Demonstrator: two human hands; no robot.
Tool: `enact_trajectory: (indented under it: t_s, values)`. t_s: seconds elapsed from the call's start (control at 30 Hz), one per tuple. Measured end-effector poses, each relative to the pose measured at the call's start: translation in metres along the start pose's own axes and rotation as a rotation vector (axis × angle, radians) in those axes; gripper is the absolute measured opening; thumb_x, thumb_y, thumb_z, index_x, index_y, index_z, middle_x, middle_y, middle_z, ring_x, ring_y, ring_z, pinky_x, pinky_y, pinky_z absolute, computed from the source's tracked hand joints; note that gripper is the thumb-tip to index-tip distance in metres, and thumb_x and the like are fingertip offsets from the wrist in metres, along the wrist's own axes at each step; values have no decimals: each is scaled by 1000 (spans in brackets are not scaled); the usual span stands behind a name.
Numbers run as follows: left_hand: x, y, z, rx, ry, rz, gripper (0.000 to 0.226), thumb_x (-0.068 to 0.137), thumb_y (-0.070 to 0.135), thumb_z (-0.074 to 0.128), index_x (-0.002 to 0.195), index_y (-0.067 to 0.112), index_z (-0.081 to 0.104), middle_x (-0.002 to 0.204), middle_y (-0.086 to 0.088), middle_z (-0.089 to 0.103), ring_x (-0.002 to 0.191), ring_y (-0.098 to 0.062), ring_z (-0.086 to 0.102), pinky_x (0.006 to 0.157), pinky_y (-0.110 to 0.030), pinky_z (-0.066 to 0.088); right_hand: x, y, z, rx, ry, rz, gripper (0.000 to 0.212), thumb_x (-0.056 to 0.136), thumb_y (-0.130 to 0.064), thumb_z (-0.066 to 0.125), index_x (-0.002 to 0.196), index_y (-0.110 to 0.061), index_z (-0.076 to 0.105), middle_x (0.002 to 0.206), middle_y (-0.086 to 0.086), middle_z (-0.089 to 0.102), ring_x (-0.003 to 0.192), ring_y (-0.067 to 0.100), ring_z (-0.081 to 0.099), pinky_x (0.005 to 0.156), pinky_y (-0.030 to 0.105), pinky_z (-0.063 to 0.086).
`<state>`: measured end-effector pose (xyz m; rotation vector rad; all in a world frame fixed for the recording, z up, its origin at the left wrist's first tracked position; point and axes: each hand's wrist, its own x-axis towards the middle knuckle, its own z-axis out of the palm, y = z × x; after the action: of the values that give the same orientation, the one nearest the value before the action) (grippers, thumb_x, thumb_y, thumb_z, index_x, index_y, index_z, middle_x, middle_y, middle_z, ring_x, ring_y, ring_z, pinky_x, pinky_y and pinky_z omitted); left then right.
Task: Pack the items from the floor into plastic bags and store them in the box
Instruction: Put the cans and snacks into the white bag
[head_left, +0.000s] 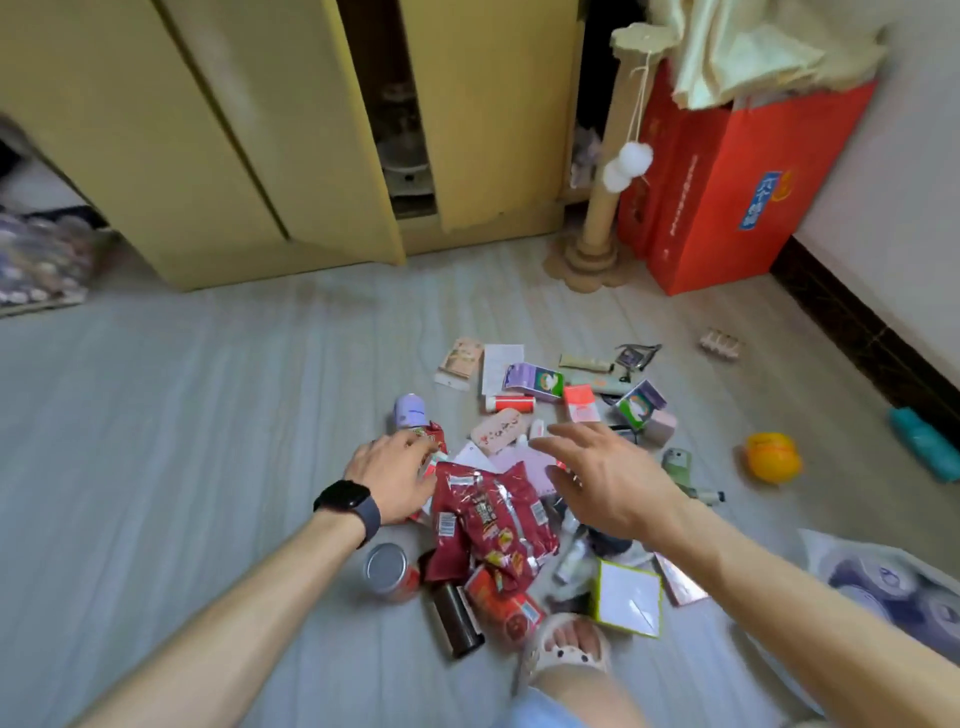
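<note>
Far left, a patterned bundle (41, 260) lies by the yellow cabinet (208, 130). Grey floor (156, 415), bare on this side.

Left hand (397, 475), dark watch (349, 506) on the wrist, reaches down onto the heap; its fingertips rest at a small red packet (434, 441) beside a lilac can (410, 410). Whether the fingers grip anything cannot be told.

Centre: red snack bags (488, 519) lie heaped between the two hands; a silver-lidded tin (388, 569) and a dark cylinder (457, 618) lie below them. Beyond, small boxes and cards are scattered, among them a purple carton (535, 382).

Right hand (602, 478) hovers above the heap, fingers spread wide, holding nothing. A sandalled foot (569, 647) stands beside a white square box (628, 597).

Right: a yellow ball (771, 457), a plastic bag (883, 577) at the edge, a red box (727, 182) against the wall.
</note>
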<state>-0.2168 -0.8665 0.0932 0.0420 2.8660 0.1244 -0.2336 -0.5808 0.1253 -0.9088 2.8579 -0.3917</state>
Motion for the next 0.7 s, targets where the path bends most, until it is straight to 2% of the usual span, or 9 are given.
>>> enact_trajectory:
  t_s: [0.17, 0.23, 0.3, 0.37, 0.43, 0.5, 0.6, 0.7]
  values:
    - [-31, -51, 73, -268, -163, -247, 49, 91, 43, 55, 137, 29, 48, 139, -3, 50, 125, -22, 50, 101, -37, 43, 22, -42, 91, 168, -147, 2, 46, 98, -40, 42, 143, -32, 46, 148, 0, 48, 131, 28, 45, 106, 40, 42]
    - [-43, -57, 97, -339, -215, -296, 57, 90, 48, 56, 141, 28, 42, 143, -3, 46, 128, -21, 48, 104, -36, 41, 23, -55, 121, 159, -217, 18, 53, 95, -45, 46, 146, -35, 39, 155, 3, 36, 138, 31, 37, 110, 43, 38]
    - [-50, -55, 114, -431, -235, -316, 74, 83, 63, 57, 146, 31, 35, 146, 0, 43, 130, -19, 46, 105, -34, 41, 26, -63, 146, 136, -272, 81, 70, 91, -50, 52, 153, -38, 22, 164, 9, 13, 147, 37, 18, 117, 52, 26]
    - [-51, -47, 126, -487, -231, -327, 89, 75, 73, 59, 149, 34, 28, 147, 3, 39, 132, -18, 44, 105, -35, 42, 25, -66, 165, 161, -321, 224, 91, 87, -54, 58, 155, -40, -2, 165, 12, -8, 149, 42, 5, 117, 60, 19]
    - [-49, -38, 140, -413, -262, -313, 90, 75, 68, 62, 150, 36, 22, 145, 4, 37, 130, -22, 43, 101, -35, 44, 22, -63, 181, 226, -361, 356, 104, 85, -56, 62, 152, -44, -17, 163, 13, -21, 150, 44, -1, 115, 64, 20]
    - [-50, -29, 154, -285, -264, -317, 81, 81, 51, 63, 149, 37, 21, 141, -1, 34, 120, -27, 41, 96, -33, 44, 18, -60, 192, 263, -362, 406, 111, 83, -55, 65, 147, -49, -25, 162, 11, -26, 150, 44, -5, 114, 65, 25]
    - [-47, -20, 166, -211, -221, -368, 71, 84, 30, 60, 143, 35, 22, 135, -3, 28, 111, -27, 32, 96, -30, 38, 20, -57, 200, 318, -334, 436, 115, 81, -55, 69, 143, -54, -27, 162, 10, -25, 150, 43, -5, 112, 62, 33]
    - [-41, -13, 170, -152, -257, -337, 68, 84, 24, 59, 140, 32, 22, 137, -5, 23, 115, -30, 28, 98, -32, 37, 24, -54, 201, 343, -284, 506, 93, 87, -61, 59, 151, -53, -8, 164, 14, -15, 149, 42, 4, 109, 57, 40]
